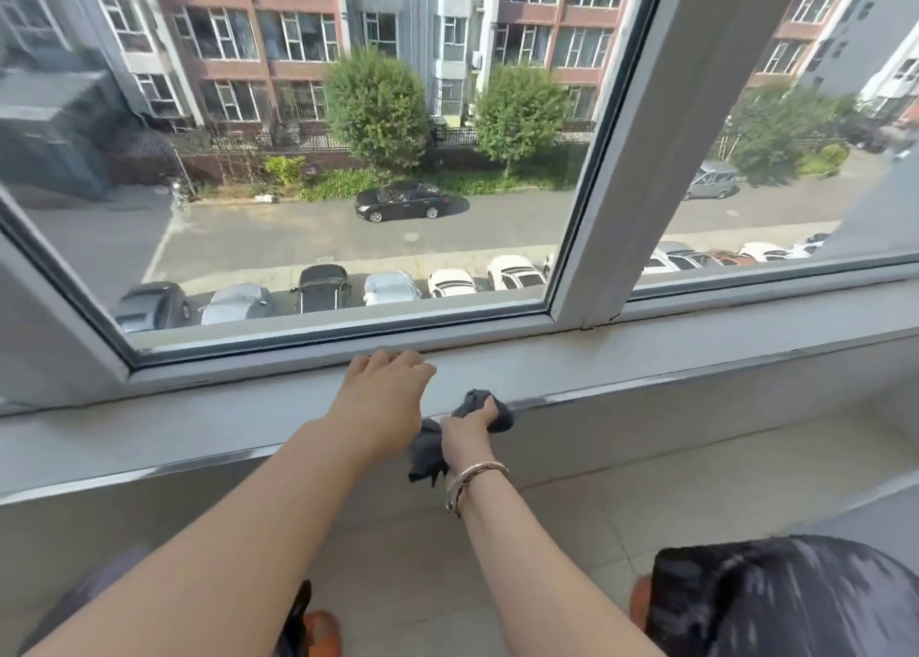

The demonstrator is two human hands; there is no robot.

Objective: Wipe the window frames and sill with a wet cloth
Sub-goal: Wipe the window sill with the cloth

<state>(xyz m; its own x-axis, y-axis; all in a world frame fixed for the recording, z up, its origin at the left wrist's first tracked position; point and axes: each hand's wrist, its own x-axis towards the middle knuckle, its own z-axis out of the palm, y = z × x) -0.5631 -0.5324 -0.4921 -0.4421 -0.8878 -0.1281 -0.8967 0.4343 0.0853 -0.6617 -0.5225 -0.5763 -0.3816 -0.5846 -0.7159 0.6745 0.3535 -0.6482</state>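
Observation:
A grey window frame (pixel 611 169) with a slanting upright divides two glass panes above a grey sill (pixel 671 358). My right hand (pixel 467 430), with bracelets at the wrist, is shut on a dark grey cloth (pixel 500 410) bunched against the sill's front edge. A loose end of the cloth hangs below my fist. My left hand (pixel 383 398) lies flat on the sill just left of the cloth, its fingertips touching the lower frame rail (pixel 298 343). It holds nothing.
Pale floor tiles (pixel 572 532) lie below the sill. My dark patterned clothing (pixel 785 602) fills the bottom right, and an orange shoe (pixel 323 631) shows at the bottom. Through the glass are parked cars, trees and apartment blocks.

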